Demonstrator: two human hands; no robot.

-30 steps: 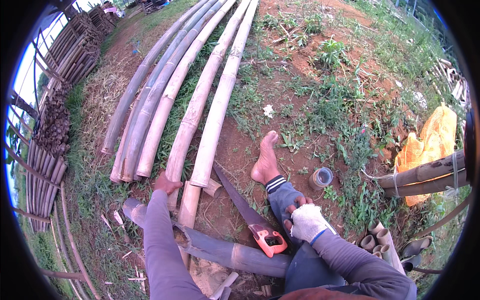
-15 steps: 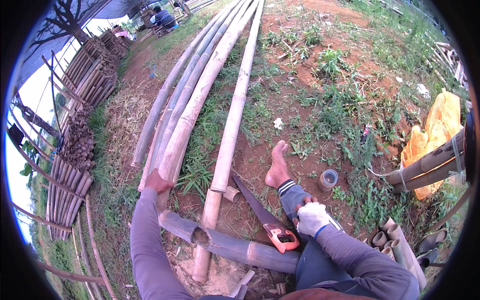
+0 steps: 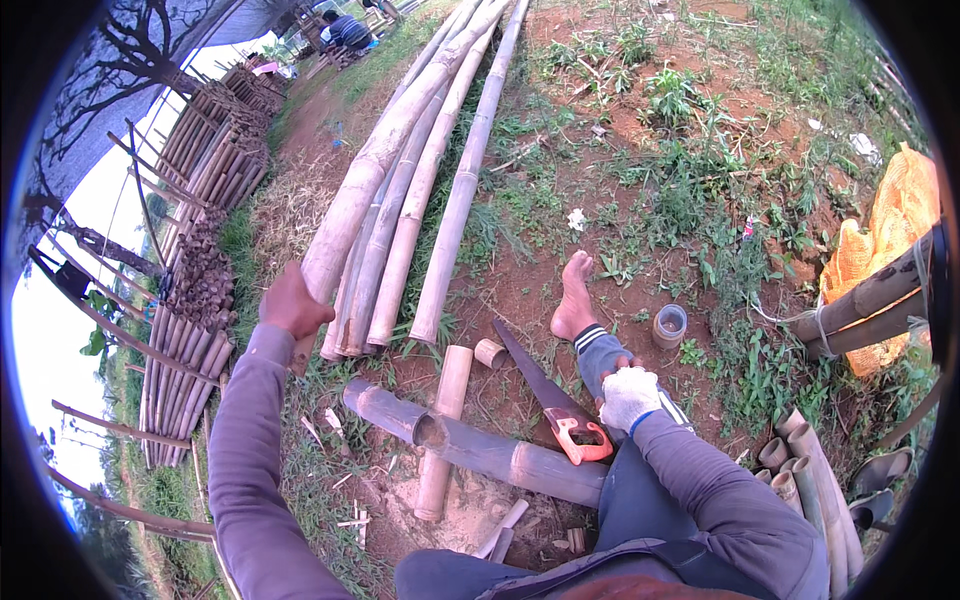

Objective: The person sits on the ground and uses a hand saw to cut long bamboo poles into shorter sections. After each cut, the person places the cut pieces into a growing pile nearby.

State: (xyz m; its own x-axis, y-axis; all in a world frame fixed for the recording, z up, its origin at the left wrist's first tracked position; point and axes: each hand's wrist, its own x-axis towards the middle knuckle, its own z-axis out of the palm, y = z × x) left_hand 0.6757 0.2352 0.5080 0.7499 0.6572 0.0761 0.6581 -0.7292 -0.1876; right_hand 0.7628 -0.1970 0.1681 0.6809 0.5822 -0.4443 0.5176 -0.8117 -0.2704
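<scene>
Head view, looking down: my left hand [image 3: 293, 303] is stretched out to the near end of the thickest bamboo pole [image 3: 375, 165], its grip wrapped over that butt end, which lies on the ground in a row with three thinner long poles [image 3: 462, 190] just beside it. My right hand [image 3: 628, 397], in a white glove, rests on my right knee, fingers curled and pressed together, holding nothing; the handsaw [image 3: 548, 400] with its orange handle lies just left of it, blade pointing away along the red dirt toward my bare foot [image 3: 575, 300]. A short cut bamboo length [image 3: 445, 425] lies across a thicker dark bamboo section [image 3: 470, 448] in front of me, with a small offcut ring [image 3: 489, 352] near the saw tip. A short bamboo cup-like piece [image 3: 669, 325] stands right of my foot.
</scene>
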